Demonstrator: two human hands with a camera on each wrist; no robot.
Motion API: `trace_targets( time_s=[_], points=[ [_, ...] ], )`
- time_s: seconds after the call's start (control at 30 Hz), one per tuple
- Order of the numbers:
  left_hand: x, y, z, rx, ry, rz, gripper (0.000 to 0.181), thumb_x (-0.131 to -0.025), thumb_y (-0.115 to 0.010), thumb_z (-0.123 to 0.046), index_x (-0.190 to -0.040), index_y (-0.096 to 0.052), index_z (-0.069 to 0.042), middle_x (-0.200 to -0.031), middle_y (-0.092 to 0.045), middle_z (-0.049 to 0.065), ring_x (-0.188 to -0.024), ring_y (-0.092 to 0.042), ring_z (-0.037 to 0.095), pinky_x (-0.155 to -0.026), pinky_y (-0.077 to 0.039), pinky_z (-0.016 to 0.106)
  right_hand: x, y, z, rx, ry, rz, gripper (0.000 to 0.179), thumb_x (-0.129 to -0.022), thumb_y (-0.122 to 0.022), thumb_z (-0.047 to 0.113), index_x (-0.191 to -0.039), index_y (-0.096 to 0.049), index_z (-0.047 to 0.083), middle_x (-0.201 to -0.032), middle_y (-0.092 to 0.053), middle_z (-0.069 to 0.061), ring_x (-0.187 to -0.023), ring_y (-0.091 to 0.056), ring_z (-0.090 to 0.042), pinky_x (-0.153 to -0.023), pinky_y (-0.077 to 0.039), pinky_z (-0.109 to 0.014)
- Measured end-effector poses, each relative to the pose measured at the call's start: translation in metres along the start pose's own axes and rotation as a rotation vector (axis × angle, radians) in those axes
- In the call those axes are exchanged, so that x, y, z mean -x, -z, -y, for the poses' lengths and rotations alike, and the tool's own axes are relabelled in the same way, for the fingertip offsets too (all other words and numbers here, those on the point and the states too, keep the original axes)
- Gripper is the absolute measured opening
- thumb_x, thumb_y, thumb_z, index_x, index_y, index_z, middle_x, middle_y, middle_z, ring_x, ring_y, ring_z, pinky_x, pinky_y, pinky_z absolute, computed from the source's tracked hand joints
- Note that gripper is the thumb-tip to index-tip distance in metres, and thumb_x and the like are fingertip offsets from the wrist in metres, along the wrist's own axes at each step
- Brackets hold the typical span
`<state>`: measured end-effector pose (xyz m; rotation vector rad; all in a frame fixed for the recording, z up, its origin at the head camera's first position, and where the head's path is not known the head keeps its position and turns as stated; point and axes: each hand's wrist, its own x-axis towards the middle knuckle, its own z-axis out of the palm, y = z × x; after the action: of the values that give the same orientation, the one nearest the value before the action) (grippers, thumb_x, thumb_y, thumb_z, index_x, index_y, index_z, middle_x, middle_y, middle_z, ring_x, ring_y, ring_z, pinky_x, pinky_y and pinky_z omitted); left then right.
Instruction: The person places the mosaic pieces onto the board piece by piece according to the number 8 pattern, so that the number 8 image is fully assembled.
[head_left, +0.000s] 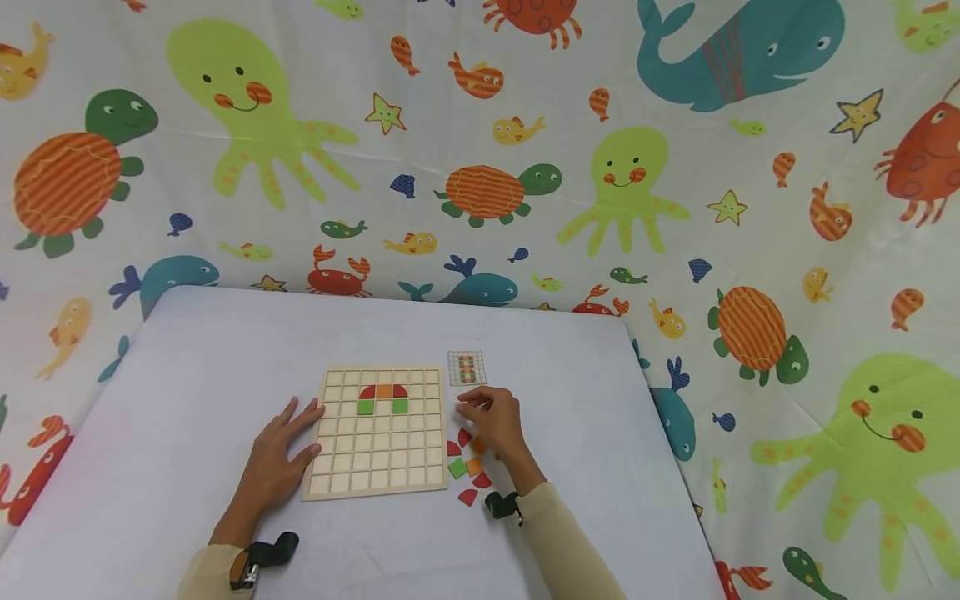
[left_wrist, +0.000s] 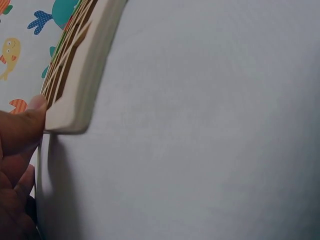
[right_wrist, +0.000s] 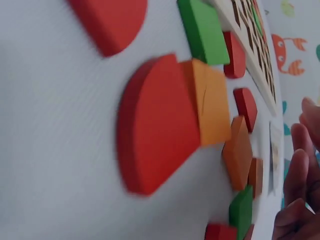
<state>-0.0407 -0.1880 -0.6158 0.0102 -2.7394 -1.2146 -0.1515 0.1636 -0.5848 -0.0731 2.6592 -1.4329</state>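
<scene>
A square wooden grid board lies on the table. In its upper cells sit two red quarter-rounds, an orange square between them, and two green squares below. My left hand rests at the board's left edge with fingers spread; in the left wrist view its thumb touches the frame corner. Right of the board, my right hand hovers just below a small pattern card, thumb and fingers loosely bent toward each other. No piece shows between its fingers in the right wrist view.
Loose pieces lie between the board and my right forearm: several red quarter-rounds, green pieces and orange pieces. A white cloth covers the table. Behind it hangs a curtain printed with sea animals.
</scene>
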Motion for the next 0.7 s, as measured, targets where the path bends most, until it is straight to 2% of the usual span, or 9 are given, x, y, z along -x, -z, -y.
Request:
trace_targets(
  time_s=[0.2, 0.33, 0.5, 0.7],
  points=[
    [0.002, 0.0, 0.001, 0.004, -0.01, -0.008, 0.064, -0.09, -0.077, -0.002, -0.151, -0.057, -0.007, -0.163, -0.047, 0.021, -0.155, -0.031, 0.057, -0.121, -0.023, 0.078, 0.013, 0.011, -0.005, 0.081, -0.066, 0.049, 0.009, -0.089, -0.088, 0.024, -0.096, -0.083, 0.022, -0.082, -0.07, 0.003, -0.069, -0.059, -0.015, -0.052, -0.051, -0.026],
    [0.001, 0.0, 0.003, -0.004, -0.012, -0.011, 0.064, -0.091, -0.078, -0.004, -0.151, -0.057, -0.008, -0.164, -0.047, 0.021, -0.154, -0.031, 0.057, -0.119, -0.024, 0.08, 0.023, 0.011, -0.004, 0.173, -0.089, 0.057, 0.015, -0.085, -0.091, 0.027, -0.094, -0.082, 0.02, -0.08, -0.068, 0.005, -0.073, -0.058, -0.015, -0.059, -0.048, -0.027],
    [0.0, -0.001, 0.005, -0.004, -0.014, -0.01, 0.064, -0.091, -0.078, -0.005, -0.152, -0.057, -0.009, -0.164, -0.047, 0.021, -0.154, -0.031, 0.058, -0.117, -0.026, 0.081, 0.032, 0.005, -0.003, 0.296, -0.063, 0.042, 0.019, -0.081, -0.094, 0.028, -0.091, -0.08, 0.021, -0.082, -0.064, 0.006, -0.078, -0.057, -0.013, -0.068, -0.047, -0.029],
    [0.0, -0.002, 0.006, 0.001, -0.008, -0.007, 0.064, -0.091, -0.078, -0.005, -0.152, -0.057, -0.009, -0.164, -0.047, 0.022, -0.154, -0.031, 0.058, -0.117, -0.026, 0.081, 0.033, -0.004, -0.003, 0.295, -0.017, 0.042, 0.011, -0.087, -0.088, 0.018, -0.094, -0.083, 0.025, -0.093, -0.066, 0.006, -0.088, -0.061, -0.012, -0.076, -0.052, -0.031]
  ],
)
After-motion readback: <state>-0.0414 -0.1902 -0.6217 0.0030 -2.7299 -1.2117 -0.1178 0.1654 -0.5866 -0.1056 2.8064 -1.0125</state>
